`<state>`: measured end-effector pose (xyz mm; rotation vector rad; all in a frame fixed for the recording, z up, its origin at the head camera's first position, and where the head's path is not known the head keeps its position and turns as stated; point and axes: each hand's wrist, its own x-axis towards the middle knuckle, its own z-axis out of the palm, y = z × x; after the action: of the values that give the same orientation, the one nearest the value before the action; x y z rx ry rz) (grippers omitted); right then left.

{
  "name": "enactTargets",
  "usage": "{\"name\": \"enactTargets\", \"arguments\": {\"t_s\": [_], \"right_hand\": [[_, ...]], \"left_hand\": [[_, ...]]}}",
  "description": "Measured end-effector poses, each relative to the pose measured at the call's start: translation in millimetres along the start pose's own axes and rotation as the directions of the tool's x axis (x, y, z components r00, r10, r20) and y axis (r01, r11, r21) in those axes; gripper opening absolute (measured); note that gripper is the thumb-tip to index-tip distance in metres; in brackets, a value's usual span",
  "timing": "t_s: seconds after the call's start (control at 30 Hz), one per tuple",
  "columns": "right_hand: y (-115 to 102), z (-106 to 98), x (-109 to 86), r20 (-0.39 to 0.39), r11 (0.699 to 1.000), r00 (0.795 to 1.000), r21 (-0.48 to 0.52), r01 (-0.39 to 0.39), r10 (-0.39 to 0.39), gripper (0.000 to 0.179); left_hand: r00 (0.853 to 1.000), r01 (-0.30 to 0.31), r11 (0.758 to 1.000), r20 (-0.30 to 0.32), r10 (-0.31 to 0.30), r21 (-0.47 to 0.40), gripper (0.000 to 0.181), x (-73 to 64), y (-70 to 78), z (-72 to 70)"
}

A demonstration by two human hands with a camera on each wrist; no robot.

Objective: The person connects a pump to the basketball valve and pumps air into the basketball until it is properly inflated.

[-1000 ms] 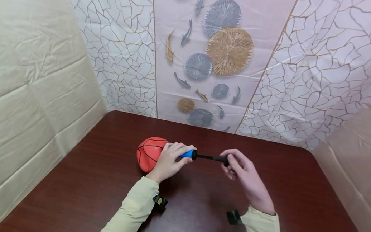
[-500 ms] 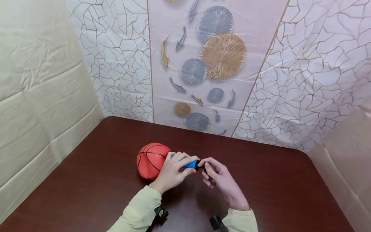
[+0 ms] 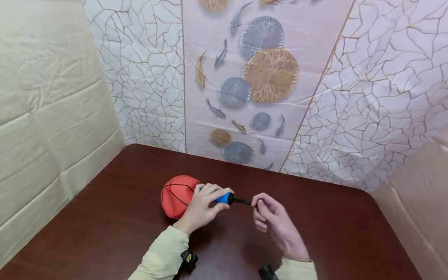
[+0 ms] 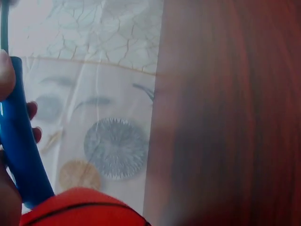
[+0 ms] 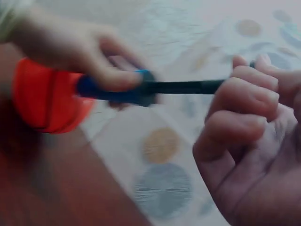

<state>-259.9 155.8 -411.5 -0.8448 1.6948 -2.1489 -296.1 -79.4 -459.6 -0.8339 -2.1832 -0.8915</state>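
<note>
A brown counter (image 3: 357, 244) spans the lower frame, with a dented red ball (image 3: 176, 197) left of centre, a blue pump (image 3: 224, 198) at lower centre gripped by the left hand (image 3: 201, 205), the right hand (image 3: 276, 221) pinching its black rod (image 3: 242, 200).

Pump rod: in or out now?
Out, at least partly: a bare length of black rod shows between the blue barrel in the left hand and the right hand.

Dk brown table (image 3: 357, 249), beige fabric walls (image 3: 37, 79) either side, pale fish-print panel (image 3: 259, 77) btwn white crackle-pattern panels (image 3: 140, 60) at bk.
</note>
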Motion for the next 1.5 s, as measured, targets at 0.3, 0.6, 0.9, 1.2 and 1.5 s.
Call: {"name": "enactTargets", "arguments": {"t_s": [0.3, 0.6, 0.9, 1.2, 1.5], "right_hand": [[8, 21, 8.5, -0.159, 0.972, 0.977, -0.161, -0.169, 0.144, 0.023], [-18, 5, -7.3, -0.174, 0.978, 0.985, -0.210, -0.019, -0.018, 0.018], [16, 19, 12.8, -0.162, 0.937, 0.985, -0.329, -0.115, 0.064, 0.030], [-15, 9, -6.1, -0.249, 0.951, 0.966, -0.275, -0.139, 0.070, 0.041], [6, 10, 6.0, -0.133, 0.946, 0.989, -0.307, -0.102, 0.063, 0.032]], "left_hand": [[0.998, -0.065, 0.998, 0.017, 0.064, 0.018, 0.040, -0.4, -0.7, -2.7], [1.000, 0.002, 0.998, 0.009, -0.002, 0.059, 0.040, 4.1, -6.1, -17.2], [0.984, -0.037, 0.995, 0.176, 0.021, 0.089, 0.037, 1.6, 2.1, -8.1], [0.990, 0.007, 0.997, 0.142, -0.018, 0.081, 0.040, 3.3, -10.5, -28.1], [0.988, -0.031, 0.991, 0.156, 0.011, 0.128, 0.036, 2.9, -3.9, -9.1]]}}
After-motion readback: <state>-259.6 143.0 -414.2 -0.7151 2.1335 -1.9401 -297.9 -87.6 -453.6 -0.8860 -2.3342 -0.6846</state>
